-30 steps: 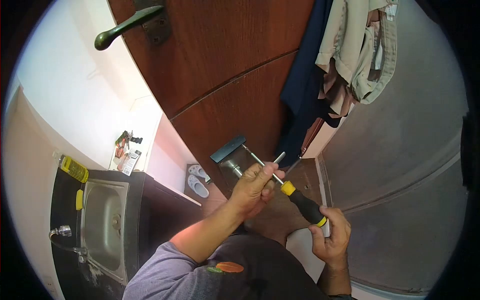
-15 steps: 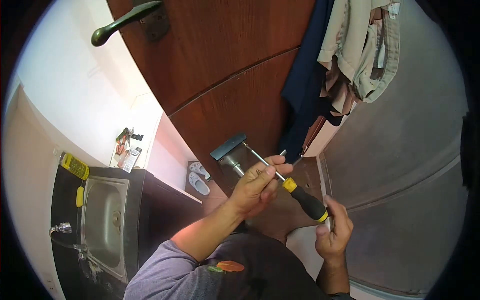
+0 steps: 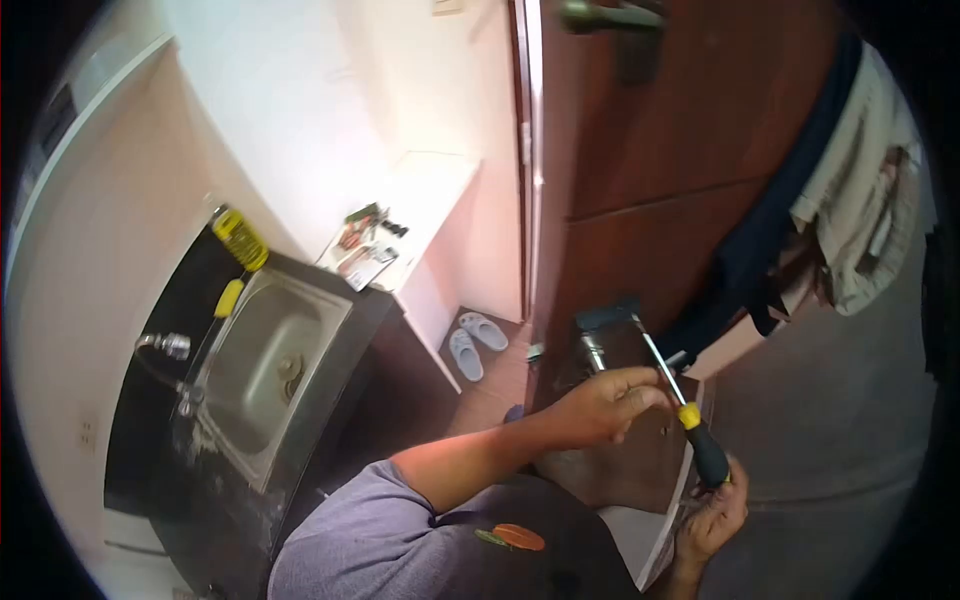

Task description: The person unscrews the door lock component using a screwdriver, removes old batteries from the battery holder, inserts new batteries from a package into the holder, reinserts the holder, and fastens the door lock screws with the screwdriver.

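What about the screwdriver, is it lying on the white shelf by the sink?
No, the right hand has the screwdriver by the end of its black and yellow handle.

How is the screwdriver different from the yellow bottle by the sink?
The screwdriver is long and thin, with a metal shaft; the bottle is chunkier, with a clear neck. The screwdriver's handle is mostly black, but the bottle is mostly yellow. The screwdriver is in the person's right hand, while the bottle sits beside the sink. Both have yellow on them!
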A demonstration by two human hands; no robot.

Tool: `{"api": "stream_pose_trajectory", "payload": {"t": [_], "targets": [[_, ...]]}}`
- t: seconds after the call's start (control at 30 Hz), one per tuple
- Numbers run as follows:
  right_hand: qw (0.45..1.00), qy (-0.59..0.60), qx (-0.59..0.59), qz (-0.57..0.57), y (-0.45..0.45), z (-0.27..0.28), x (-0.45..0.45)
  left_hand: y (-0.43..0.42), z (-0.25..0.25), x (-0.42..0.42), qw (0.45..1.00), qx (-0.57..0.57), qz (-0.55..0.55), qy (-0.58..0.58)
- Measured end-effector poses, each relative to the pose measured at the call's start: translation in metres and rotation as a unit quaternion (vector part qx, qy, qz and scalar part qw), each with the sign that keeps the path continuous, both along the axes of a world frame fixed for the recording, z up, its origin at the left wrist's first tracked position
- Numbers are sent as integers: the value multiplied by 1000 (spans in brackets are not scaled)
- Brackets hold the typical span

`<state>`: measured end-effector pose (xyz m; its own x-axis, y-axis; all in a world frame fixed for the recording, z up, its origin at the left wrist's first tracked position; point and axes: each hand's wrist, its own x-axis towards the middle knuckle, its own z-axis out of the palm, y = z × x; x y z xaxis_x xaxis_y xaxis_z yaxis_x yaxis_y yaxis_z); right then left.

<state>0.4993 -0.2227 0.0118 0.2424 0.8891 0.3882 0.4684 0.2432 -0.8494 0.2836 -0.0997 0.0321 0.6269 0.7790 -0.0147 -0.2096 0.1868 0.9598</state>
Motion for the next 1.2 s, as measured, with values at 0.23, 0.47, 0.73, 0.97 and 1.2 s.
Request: {"api": "stream_pose_trajectory", "payload": {"t": [0.23, 0.47, 0.73, 0.97, 1.2], "targets": [[988, -135, 72, -4, 1, 2, -8, -13, -16, -140, 974, 94, 196, 61], [990, -128, 66, -7, 4, -14, 15, -7, -87, -270, 670, 137, 534, 497], [980, -175, 86, -33, 2, -16, 16, 38, -80, -398, 579, 86, 596, 550], [988, -29, 130, -74, -7, -11, 3, 71, -81, -438, 580, 54, 561, 588], [967, 186, 169, -38, -13, -8, 28, 119, -96, -473, 586, 62, 489, 643]]}}
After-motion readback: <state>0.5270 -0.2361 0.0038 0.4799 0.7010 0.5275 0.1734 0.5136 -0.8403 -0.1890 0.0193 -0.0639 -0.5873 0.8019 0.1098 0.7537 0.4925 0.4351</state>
